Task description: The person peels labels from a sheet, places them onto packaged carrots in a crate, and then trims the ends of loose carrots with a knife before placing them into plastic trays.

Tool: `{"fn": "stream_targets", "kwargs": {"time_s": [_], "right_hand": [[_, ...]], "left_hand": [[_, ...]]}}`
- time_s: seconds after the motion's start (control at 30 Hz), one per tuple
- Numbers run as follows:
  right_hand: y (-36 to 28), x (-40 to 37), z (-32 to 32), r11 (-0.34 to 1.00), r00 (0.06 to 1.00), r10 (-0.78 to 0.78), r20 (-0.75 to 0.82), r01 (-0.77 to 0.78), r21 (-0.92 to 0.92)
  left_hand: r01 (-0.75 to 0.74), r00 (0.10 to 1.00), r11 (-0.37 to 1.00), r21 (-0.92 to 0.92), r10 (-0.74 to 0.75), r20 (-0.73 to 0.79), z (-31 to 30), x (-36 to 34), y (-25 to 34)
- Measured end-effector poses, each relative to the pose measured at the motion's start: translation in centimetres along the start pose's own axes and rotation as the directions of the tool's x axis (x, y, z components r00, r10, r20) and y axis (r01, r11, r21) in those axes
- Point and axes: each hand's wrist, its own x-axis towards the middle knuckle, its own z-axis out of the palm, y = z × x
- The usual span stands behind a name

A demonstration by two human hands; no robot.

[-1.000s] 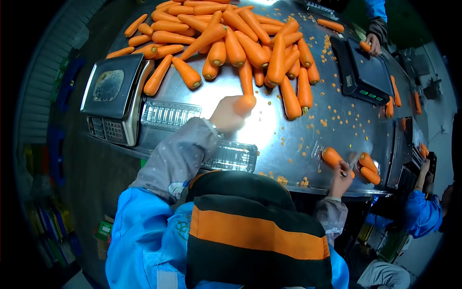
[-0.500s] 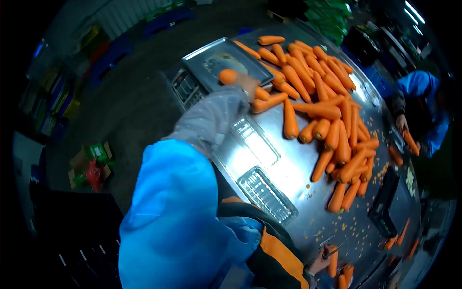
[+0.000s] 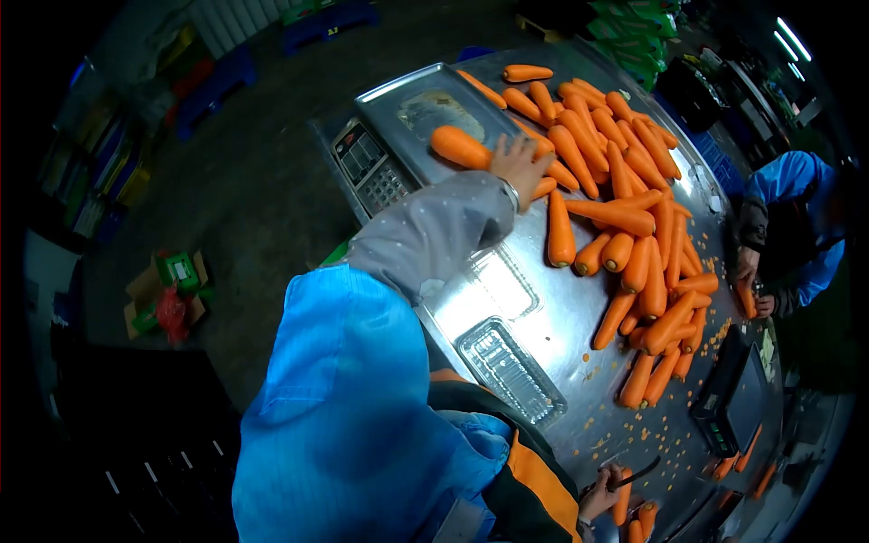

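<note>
My left hand (image 3: 522,165) reaches out over the metal table (image 3: 552,335) and grips one end of a carrot (image 3: 459,147). That carrot lies across the steel pan of a weighing scale (image 3: 412,95). At the bottom edge of the view, my right hand (image 3: 597,495) is closed on a knife (image 3: 639,472). A carrot (image 3: 622,505) stands right beside that hand. A big pile of carrots (image 3: 625,208) lies just right of my left hand.
Two clear plastic trays (image 3: 510,371) (image 3: 489,282) lie near the table's front edge. A second, dark scale (image 3: 729,405) stands at the right among orange scraps. A co-worker in a blue jacket (image 3: 789,195) handles carrots at the far right. Crates and boxes sit on the floor (image 3: 172,290).
My left hand brought the carrot from the pile over to the scale and lowered it onto the pan. The view swung left; my right hand still holds the knife.
</note>
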Motion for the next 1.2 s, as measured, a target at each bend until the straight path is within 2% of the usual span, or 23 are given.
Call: {"fn": "stream_targets", "kwargs": {"time_s": [0.07,0.17,0.23,0.3,0.33,0.4,0.43,0.47,0.53,0.57,0.63,0.7,0.83,1.03,1.13,1.2], "right_hand": [[-0.1,-0.6,0.8,0.999,0.997,0.047,-0.054,-0.047,0.019],[-0.1,-1.1,1.1,0.995,0.993,0.097,-0.065,-0.098,-0.012],[1.0,-0.7,0.9,0.989,0.99,0.132,-0.046,-0.135,-0.062],[1.3,-0.6,1.1,0.989,0.989,0.145,-0.015,-0.145,-0.003],[1.0,-0.7,1.1,0.988,0.988,0.154,-0.014,-0.153,0.024],[0.8,-0.5,1.7,0.995,0.993,-0.097,0.065,0.099,-0.018],[-0.5,-0.2,2.7,0.991,0.991,-0.11,0.075,0.115,-0.069],[-2.4,0.2,3.7,0.949,0.946,-0.289,0.148,0.303,-0.083],[-9.3,1.0,6.4,0.823,0.855,-0.456,0.247,0.511,-0.249],[-11.9,1.3,7.1,0.829,0.842,-0.448,0.3,0.517,-0.213],[-14.0,1.9,8.4,0.695,0.723,-0.626,0.292,0.687,-0.212],[-16.1,1.8,9.0,0.648,0.692,-0.642,0.33,0.72,-0.248],[-16.0,1.8,9.8,0.58,0.664,-0.651,0.366,0.747,-0.325],[-15.9,1.9,10.5,0.563,0.675,-0.634,0.378,0.737,-0.373],[-12.8,2.9,10.4,0.548,0.716,-0.587,0.378,0.695,-0.466],[-8.9,4.1,9.1,0.692,0.835,-0.429,0.344,0.549,-0.469]], "left_hand": [[0.077,0.996,0.997,0.004,-0.077,0.037,-0.4,0.4,-1.4],[0.04,0.999,0.998,0.042,-0.04,0.002,1.8,1.1,-3.8],[0.042,0.992,0.999,0.012,-0.044,0.117,1.5,1.2,-4.3],[0.045,0.971,0.997,-0.058,-0.03,0.236,0.6,1.1,-4.1],[0.018,0.998,0.99,-0.137,-0.01,0.061,-0.4,-0.3,-3.2],[-0.162,0.977,0.928,-0.334,0.103,-0.187,-1.6,-2.4,0.1],[-0.363,0.897,0.858,-0.364,0.216,-0.386,-2.9,-4.3,2.7],[-0.379,0.911,0.809,-0.449,0.242,-0.333,-3.0,-6.1,5.7],[-0.378,0.92,0.677,-0.631,0.349,-0.176,-4.2,-10.5,10.7],[-0.347,0.91,0.596,-0.724,0.402,-0.105,-4.6,-12.0,12.6],[-0.268,0.905,0.481,-0.835,0.422,-0.048,-3.5,-14.4,15.6],[-0.301,0.879,0.488,-0.819,0.476,-0.039,-3.0,-15.8,17.2],[-0.377,0.853,0.494,-0.783,0.515,-0.085,-3.0,-17.0,18.6],[-0.357,0.883,0.517,-0.778,0.459,-0.1,-2.9,-17.4,19.1],[-0.332,0.899,0.552,-0.765,0.43,-0.08,-1.7,-17.6,18.9],[-0.31,0.903,0.539,-0.783,0.424,-0.066,-2.1,-17.4,18.7]]}}
